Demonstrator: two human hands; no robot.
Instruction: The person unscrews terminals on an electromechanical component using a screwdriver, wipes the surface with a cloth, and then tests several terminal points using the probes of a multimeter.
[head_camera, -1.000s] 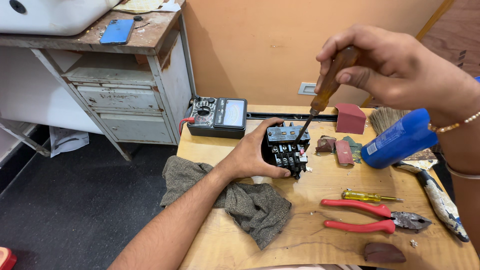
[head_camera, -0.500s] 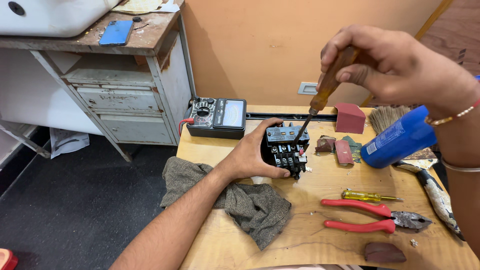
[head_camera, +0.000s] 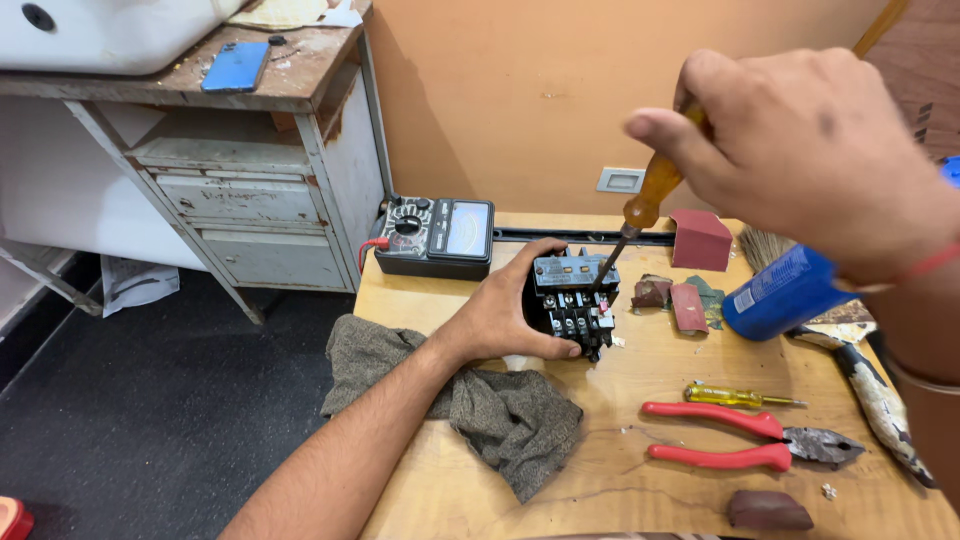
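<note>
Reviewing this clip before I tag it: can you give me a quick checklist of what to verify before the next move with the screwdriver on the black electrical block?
1. Left hand steadies the black electrical block: ok.
2. Right hand grips the screwdriver handle: ok.
3. Tip seated in a screw on the block: cannot tell, too small.
4. Block rests on the wooden table: ok.
5. Grey cloth away from the tip: ok.
6. Red pliers lie apart from both hands: ok.

Likely repair workshop: multimeter (head_camera: 436, 236), pliers (head_camera: 745, 437), worn workbench (head_camera: 480, 500).
</note>
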